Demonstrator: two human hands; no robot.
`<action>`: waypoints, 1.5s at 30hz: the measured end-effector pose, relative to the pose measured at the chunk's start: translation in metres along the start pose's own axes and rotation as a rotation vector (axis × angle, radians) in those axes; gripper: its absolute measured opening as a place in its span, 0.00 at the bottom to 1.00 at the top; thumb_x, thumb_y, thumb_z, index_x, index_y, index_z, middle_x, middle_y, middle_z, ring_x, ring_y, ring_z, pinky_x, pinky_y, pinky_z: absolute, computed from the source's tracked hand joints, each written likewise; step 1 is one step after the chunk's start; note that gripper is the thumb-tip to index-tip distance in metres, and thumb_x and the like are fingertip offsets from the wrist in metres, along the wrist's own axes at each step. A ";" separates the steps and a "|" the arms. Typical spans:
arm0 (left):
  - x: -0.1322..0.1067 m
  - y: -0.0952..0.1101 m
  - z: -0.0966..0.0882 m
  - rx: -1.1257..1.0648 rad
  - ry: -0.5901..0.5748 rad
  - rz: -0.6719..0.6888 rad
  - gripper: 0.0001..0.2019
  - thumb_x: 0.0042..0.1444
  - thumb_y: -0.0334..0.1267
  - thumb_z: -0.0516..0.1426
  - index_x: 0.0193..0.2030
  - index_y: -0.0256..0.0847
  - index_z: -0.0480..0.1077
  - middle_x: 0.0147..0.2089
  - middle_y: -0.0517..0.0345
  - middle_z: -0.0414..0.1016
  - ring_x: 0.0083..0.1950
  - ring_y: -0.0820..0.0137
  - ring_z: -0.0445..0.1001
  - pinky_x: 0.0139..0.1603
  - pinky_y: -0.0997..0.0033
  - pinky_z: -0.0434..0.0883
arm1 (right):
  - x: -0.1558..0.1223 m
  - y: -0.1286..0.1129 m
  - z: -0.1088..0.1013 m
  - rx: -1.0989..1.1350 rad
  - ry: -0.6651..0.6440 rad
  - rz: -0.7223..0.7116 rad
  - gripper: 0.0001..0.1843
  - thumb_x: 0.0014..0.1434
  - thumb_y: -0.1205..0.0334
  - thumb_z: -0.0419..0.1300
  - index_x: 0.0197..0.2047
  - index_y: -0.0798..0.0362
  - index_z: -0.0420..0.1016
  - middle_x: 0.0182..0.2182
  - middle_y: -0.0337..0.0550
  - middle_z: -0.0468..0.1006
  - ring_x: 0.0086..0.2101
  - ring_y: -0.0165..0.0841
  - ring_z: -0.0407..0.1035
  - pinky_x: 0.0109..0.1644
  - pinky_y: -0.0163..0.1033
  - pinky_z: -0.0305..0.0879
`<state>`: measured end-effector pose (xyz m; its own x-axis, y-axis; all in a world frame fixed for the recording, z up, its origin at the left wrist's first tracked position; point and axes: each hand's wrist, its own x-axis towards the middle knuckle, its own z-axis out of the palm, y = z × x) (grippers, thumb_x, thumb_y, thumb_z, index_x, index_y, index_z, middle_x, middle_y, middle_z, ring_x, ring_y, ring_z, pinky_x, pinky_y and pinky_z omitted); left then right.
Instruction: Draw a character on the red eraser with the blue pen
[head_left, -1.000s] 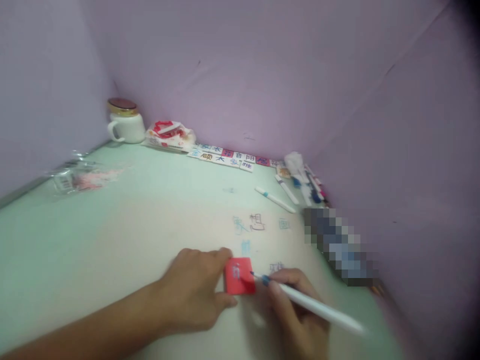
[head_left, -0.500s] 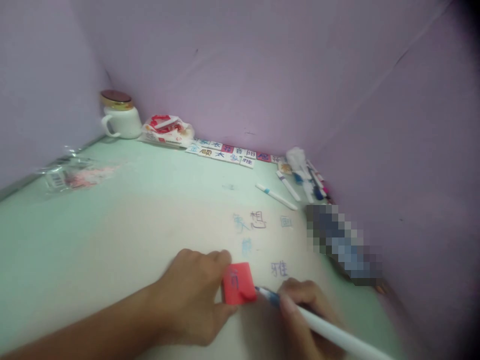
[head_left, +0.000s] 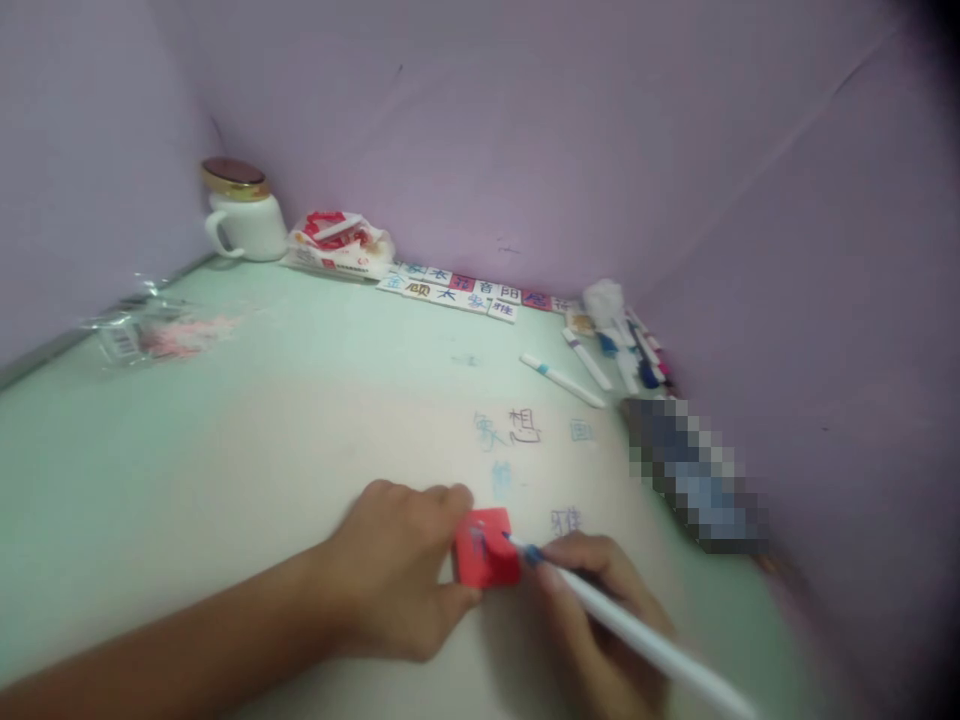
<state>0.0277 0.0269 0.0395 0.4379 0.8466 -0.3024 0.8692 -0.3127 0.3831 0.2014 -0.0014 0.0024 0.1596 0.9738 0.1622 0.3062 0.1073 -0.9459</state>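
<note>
A small red square card [head_left: 487, 565] with blue strokes on its face lies on the pale table. My left hand [head_left: 405, 570] is closed on its left side, thumb at the lower corner and fingers at the upper one. In my right hand [head_left: 600, 610] is a white marker [head_left: 645, 640] with a blue tip section, gripped like a pen. Its tip meets the upper right part of the card, though blur hides whether it presses down. Written characters [head_left: 523, 427] in purple and light blue mark the tabletop beyond the card.
Two rows of character cards [head_left: 446, 293] run along the back wall, beside a red-and-white packet [head_left: 341, 248] and a lidded white mug [head_left: 255, 225]. Loose markers [head_left: 562, 380] and a pixelated dark object [head_left: 694, 480] are at right. Clear plastic wrapping [head_left: 124, 340] lies left.
The marker tip has moved from beside the card's right edge onto its upper right area. The whole view has shifted slightly. My left hand keeps its hold on the card.
</note>
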 end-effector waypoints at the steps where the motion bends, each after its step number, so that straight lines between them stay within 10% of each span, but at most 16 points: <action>1: 0.000 0.000 0.000 0.000 0.002 -0.001 0.13 0.52 0.48 0.50 0.39 0.42 0.61 0.36 0.56 0.74 0.32 0.62 0.73 0.30 0.64 0.63 | 0.000 -0.001 0.000 0.003 -0.006 0.047 0.09 0.54 0.54 0.59 0.27 0.49 0.69 0.19 0.34 0.67 0.19 0.26 0.58 0.21 0.31 0.52; 24: -0.001 0.001 -0.005 -0.017 -0.008 0.001 0.11 0.51 0.45 0.50 0.37 0.41 0.61 0.34 0.56 0.73 0.30 0.63 0.72 0.29 0.65 0.63 | 0.014 0.004 -0.004 -0.110 -0.321 -0.053 0.07 0.60 0.61 0.54 0.30 0.51 0.65 0.23 0.34 0.67 0.24 0.27 0.62 0.26 0.31 0.58; 45: 0.000 0.000 -0.004 -0.028 -0.009 -0.002 0.11 0.51 0.47 0.51 0.36 0.42 0.60 0.34 0.57 0.73 0.30 0.63 0.72 0.29 0.65 0.63 | 0.016 0.009 0.000 -0.129 -0.285 -0.111 0.08 0.60 0.59 0.54 0.30 0.51 0.67 0.21 0.36 0.69 0.22 0.27 0.63 0.23 0.32 0.58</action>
<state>0.0265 0.0283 0.0429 0.4379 0.8436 -0.3109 0.8636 -0.2984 0.4065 0.2065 0.0147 -0.0031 -0.1452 0.9764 0.1597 0.4264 0.2075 -0.8804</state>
